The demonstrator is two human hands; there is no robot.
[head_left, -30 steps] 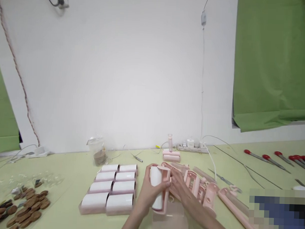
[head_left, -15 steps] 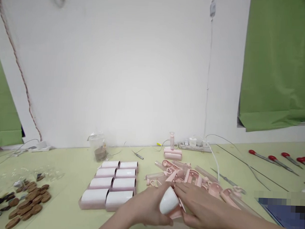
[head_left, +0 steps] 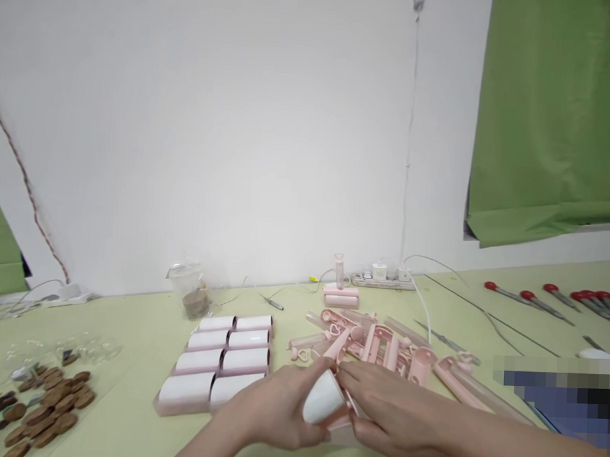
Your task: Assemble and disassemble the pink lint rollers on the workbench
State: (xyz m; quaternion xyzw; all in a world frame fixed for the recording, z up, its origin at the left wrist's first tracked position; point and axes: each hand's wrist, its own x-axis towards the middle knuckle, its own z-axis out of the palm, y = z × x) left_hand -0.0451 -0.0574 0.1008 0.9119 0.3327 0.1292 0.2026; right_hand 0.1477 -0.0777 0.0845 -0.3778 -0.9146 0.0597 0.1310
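A lint roller, with a white roll (head_left: 323, 397) and pink plastic behind it, is held between my two hands low in the middle of the head view. My left hand (head_left: 279, 402) wraps round its left side, thumb below the roll. From the right, my right hand (head_left: 391, 408) presses its closed fingers against the pink part; the contact underneath is hidden. Just beyond the hands lies a heap of pink lint roller parts (head_left: 379, 346), with handles, frames and clear tubes. White rolls (head_left: 186, 388) lie in two columns left of my left hand.
A pink lint roller (head_left: 340, 296) stands by the wall, near a power strip (head_left: 383, 282). A clear bag (head_left: 190, 291) sits behind the rolls. Brown discs (head_left: 53, 400) lie at left, red-tipped tools (head_left: 547, 309) at right. A white cable (head_left: 423, 309) crosses the table behind the heap.
The view has shifted slightly, so the table's things sit a little higher and further left. Both hands keep hold of the lint roller, which is turned slightly.
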